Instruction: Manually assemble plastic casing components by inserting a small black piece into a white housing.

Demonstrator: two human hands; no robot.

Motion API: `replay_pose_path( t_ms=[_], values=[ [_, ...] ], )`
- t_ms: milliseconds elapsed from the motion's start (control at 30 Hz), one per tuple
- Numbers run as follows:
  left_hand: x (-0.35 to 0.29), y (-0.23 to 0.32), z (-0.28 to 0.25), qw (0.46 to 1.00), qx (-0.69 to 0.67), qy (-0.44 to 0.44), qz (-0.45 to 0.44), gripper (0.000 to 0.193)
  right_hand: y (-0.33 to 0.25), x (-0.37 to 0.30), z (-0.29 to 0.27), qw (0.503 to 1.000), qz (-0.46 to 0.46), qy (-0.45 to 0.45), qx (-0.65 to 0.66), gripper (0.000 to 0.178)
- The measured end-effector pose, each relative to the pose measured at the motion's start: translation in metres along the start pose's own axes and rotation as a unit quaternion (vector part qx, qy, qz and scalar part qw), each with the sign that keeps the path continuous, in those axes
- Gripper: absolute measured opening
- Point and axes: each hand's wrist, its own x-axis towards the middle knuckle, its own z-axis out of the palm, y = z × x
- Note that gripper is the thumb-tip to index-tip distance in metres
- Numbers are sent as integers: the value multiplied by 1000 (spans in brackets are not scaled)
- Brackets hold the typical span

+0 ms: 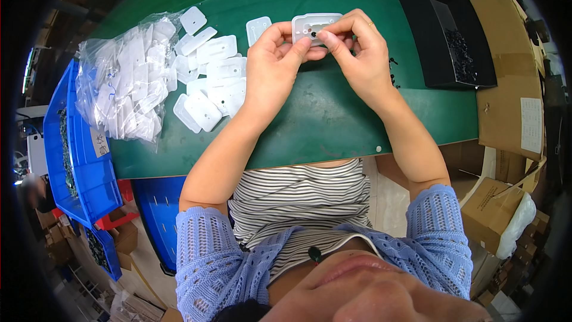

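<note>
Both my hands are together over the far middle of the green table. My left hand [276, 59] is closed round the left edge of a white plastic cover [302, 22], a shallow shell with rounded corners whose inside faces up. My right hand [361, 48] reaches over the cover from the right, its thumb and fingers pinched at a small black part [313, 34] inside the shell. The fingertips partly hide that part, so its exact kind does not show. Just left of the hands lies another white cover [258, 27], flat on the table.
A loose pile of white covers [217, 71] lies left of my arms, beside a clear plastic bag [128, 77] full of them. Blue bins [89, 155] stand at the left edge. At the right are a black tray [432, 30] with small black parts and a cardboard box [512, 65].
</note>
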Motion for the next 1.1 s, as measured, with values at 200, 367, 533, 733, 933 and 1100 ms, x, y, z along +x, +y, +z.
replay_pose_path(
  t_ms=[200,367,533,733,933,1100],
  values=[
    [-2,-3,4,999,-31,6,-6,13,4,-3,3,998,7,-8,60,9],
    [-4,-2,4,999,8,4,39,12,0,-1,-1,990,91,-48,93,10],
    [-1,-10,2,982,103,21,157,7,1,1,-3,960,153,-80,222,12],
    [2,-8,2,945,205,28,255,8,-1,0,-5,945,187,-85,253,12],
    [-2,0,2,989,83,19,117,10,-2,1,-5,973,133,-71,176,14],
    [-3,5,0,997,51,10,53,14,-5,9,-15,992,85,-21,94,24]
  ],
)
